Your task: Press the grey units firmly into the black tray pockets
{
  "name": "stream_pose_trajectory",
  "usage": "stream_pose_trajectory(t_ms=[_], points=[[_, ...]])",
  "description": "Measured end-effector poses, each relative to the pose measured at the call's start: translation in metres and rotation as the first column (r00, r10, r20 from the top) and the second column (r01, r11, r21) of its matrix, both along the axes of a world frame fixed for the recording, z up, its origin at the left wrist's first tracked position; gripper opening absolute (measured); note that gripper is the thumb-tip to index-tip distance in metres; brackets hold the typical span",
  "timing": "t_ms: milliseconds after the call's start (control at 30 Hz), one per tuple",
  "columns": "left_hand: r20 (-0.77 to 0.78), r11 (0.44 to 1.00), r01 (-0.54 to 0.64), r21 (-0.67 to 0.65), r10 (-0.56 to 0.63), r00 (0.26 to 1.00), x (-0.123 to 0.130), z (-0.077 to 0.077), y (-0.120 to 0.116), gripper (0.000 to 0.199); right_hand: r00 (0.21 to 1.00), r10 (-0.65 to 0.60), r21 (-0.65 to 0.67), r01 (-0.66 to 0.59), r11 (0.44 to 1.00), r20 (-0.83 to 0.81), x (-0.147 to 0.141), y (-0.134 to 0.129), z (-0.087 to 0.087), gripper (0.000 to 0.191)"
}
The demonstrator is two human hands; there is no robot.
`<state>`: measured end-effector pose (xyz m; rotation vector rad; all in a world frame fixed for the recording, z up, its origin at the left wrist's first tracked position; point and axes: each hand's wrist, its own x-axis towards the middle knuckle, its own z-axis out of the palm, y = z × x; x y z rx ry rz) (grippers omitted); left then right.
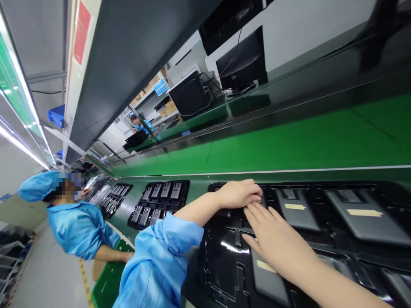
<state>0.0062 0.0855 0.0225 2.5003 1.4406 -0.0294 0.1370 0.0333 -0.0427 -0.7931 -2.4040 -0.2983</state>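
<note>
A black plastic tray [221, 261] lies in front of me, with flat grey devices in its moulded pockets. My left hand [239, 194] is over the upper left part of the tray, its fingers curled down together; whatever lies beneath them is mostly hidden. Touching its fingertips are those of my right hand [272, 235], which is stretched out with the thumb apart. Below that palm sits a grey device [271, 284] bearing a pale yellow strip. Two more grey devices with such strips, a nearer one [297, 214] and a larger-looking one [369, 220], rest to the right.
Further left on the green bench [197, 192] are another tray [146, 214] of devices and a third tray [115, 199]. A co-worker in a blue smock [80, 226] stands there, one arm by a green crate [107, 280]. Monitors [242, 60] stand behind a green partition [257, 147].
</note>
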Motion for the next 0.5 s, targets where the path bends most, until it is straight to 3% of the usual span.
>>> stream_pose_trajectory(t_ms=[100, 267, 500], points=[[-0.089, 1.0, 0.019, 0.016, -0.017, 0.996, 0.003, -0.003, 0.0, 0.014, 0.997, -0.068, 0.007, 0.068, 0.998, 0.022, 0.008, -0.003, -0.009, 0.046], [-0.095, 0.996, 0.056, -0.072, -0.063, 0.994, 0.002, -0.003, 0.005, 0.012, 0.996, -0.067, -0.038, 0.069, 0.997, 0.062, 0.009, -0.003, -0.02, 0.051], [0.034, 0.977, 0.129, -0.168, -0.125, 0.992, -0.006, -0.002, 0.014, 0.012, 0.997, -0.036, -0.053, 0.039, 0.998, 0.062, 0.008, -0.002, -0.021, 0.048]])
